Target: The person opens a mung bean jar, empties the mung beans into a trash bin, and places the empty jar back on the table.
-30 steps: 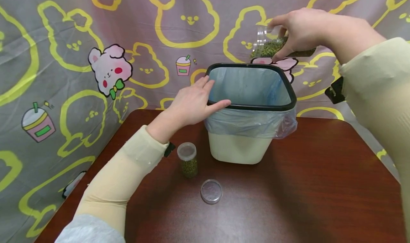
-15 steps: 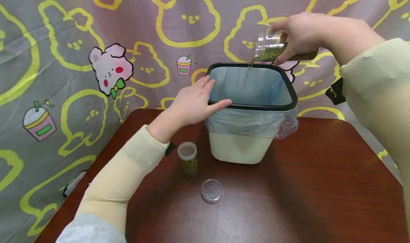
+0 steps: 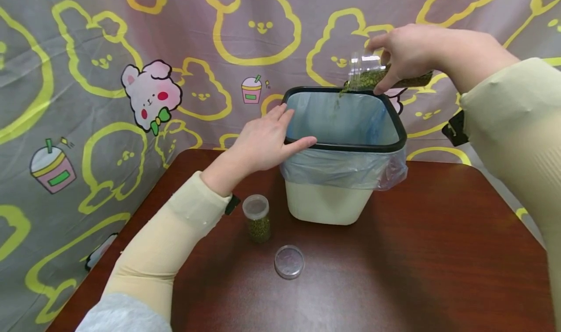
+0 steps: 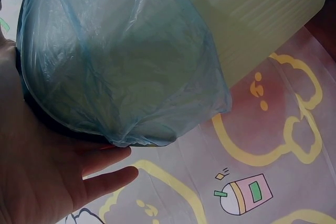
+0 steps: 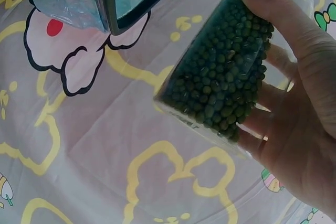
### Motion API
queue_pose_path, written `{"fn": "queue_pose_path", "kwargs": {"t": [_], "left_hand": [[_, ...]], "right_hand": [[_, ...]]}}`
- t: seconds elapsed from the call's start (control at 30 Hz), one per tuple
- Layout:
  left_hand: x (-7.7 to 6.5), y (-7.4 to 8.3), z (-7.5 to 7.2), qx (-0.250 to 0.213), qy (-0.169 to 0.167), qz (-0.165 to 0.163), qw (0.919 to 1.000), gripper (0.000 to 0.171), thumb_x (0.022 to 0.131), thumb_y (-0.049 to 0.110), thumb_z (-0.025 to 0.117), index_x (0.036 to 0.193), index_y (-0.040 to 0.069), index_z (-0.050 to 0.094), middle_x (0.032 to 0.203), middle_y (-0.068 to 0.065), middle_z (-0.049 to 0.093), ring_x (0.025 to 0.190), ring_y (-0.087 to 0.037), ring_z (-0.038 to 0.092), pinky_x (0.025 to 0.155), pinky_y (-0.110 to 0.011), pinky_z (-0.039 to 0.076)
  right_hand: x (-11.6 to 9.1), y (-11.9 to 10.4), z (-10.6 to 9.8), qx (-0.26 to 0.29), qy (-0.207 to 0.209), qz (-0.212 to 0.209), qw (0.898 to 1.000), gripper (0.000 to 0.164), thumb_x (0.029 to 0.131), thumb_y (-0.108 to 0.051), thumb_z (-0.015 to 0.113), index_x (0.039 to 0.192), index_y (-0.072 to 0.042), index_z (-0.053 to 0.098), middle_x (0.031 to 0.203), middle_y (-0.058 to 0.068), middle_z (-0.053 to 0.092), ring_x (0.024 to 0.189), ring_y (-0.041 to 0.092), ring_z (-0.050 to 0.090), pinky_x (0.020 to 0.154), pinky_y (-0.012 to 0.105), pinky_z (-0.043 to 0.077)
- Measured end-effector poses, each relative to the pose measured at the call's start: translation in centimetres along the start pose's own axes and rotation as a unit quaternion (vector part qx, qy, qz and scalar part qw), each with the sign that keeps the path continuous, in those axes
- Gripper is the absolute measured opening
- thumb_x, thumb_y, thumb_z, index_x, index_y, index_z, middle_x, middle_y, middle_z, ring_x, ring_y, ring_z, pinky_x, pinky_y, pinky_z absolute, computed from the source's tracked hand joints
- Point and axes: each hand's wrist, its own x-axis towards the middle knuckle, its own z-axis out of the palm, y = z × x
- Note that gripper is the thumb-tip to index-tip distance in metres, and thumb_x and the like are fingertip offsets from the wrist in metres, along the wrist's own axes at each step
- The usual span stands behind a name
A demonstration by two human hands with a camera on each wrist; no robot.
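Note:
My right hand (image 3: 414, 49) grips a clear plastic jar (image 5: 215, 72) of green mung beans, tilted on its side with its mouth to the left. A thin stream of beans (image 3: 339, 98) falls from the mouth into a cream trash bin (image 3: 328, 204). A translucent blue bag (image 3: 337, 169) lines the bin, folded over the outside below its black rim (image 3: 350, 147). My left hand (image 3: 265, 139) rests against the rim's left side with fingers extended; the left wrist view shows two straight fingers (image 4: 107, 187) beside the bag. The beans inside the bin are hidden.
A second clear jar (image 3: 258, 225) of mung beans, with its lid on, stands on the dark brown table (image 3: 438, 254) left of the bin. Near it lies a loose round clear lid (image 3: 289, 262). A patterned cloth (image 3: 175, 25) hangs behind the table.
My right hand has lowered the jar toward the bin, and mung beans have begun pouring out of its mouth. The left hand, bin, second jar and loose lid stay in place.

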Motion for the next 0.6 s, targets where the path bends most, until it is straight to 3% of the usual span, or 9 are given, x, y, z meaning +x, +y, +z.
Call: {"fn": "queue_pose_path", "kwargs": {"t": [0.6], "left_hand": [[0.1,0.1,-0.01,-0.005,-0.001,-0.001,1.0,0.097,0.088,0.078,0.032,0.152,0.005,0.032,0.157,-0.014,0.025,0.143,-0.026,0.026,0.105,-0.048,0.035]], "right_hand": [[-0.37,0.09,-0.33,-0.012,0.021,0.002,1.0,0.097,0.081,-0.038,0.077,0.15,0.003,0.022,0.131,0.035,0.046,0.117,0.052,0.043,0.093,0.063,0.036]]}}
